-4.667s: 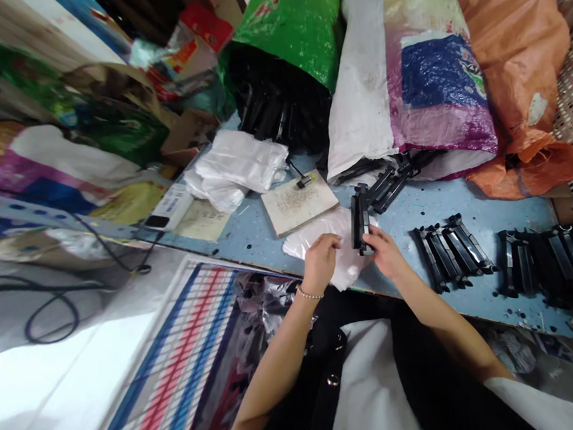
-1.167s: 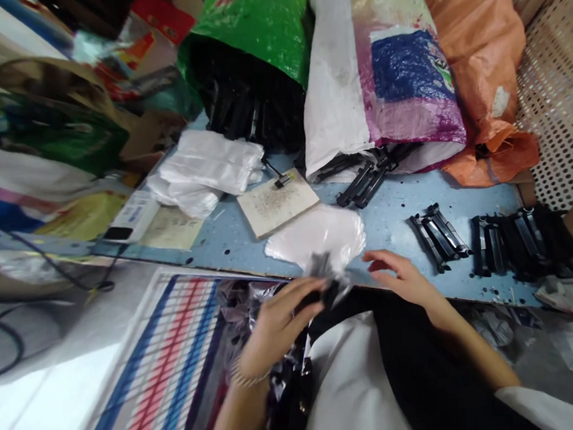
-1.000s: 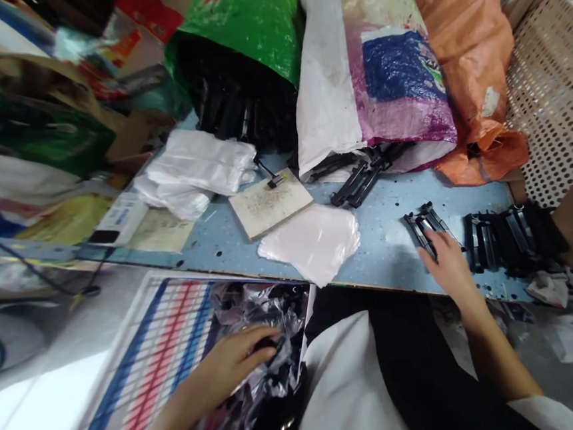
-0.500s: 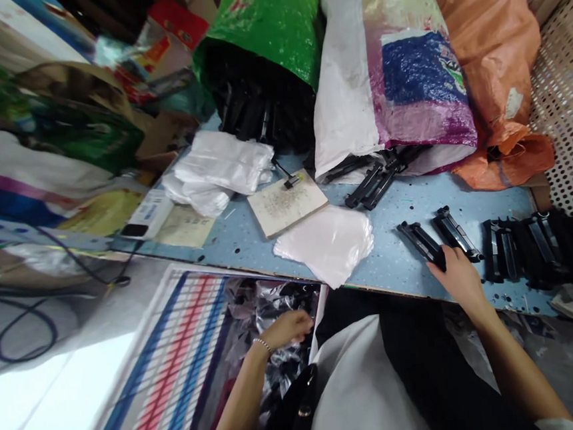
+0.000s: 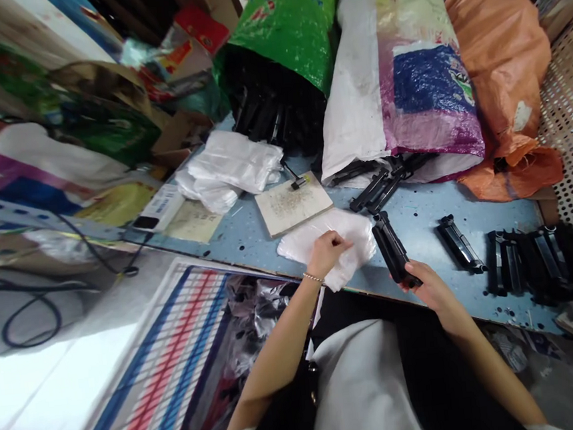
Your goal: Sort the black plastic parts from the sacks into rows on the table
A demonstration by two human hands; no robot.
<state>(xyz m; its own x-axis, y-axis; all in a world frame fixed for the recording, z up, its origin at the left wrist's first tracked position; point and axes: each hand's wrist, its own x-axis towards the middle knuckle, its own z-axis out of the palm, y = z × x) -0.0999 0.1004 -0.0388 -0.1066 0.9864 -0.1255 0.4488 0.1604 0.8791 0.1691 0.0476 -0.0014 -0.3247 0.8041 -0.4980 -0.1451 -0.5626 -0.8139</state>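
Note:
My right hand (image 5: 425, 283) grips the near end of a long black bar-shaped part (image 5: 390, 249), tilted just above the table's front edge; its exact kind is unclear. Over a small pile of thin white plastic bags (image 5: 296, 244) is my left hand (image 5: 327, 255), fingers curled in a pinch on the top bag, whose right side looks blurred. Another black part (image 5: 460, 245) lies alone on the blue table (image 5: 418, 223), right of the held one. Farther right, several similar parts (image 5: 514, 262) stand side by side in a row.
A pale square board (image 5: 293, 208) and a larger stack of white bags (image 5: 232, 163) lie behind my left hand. A green sack (image 5: 285, 34) and a white-purple sack (image 5: 357, 102) spill black parts. Below the front edge, a striped container (image 5: 179, 365) holds wrapped items.
My left hand has risen from the striped container to the white bags. My right hand has picked up one black part and brought it left, towards the bags. The view has shifted slightly.

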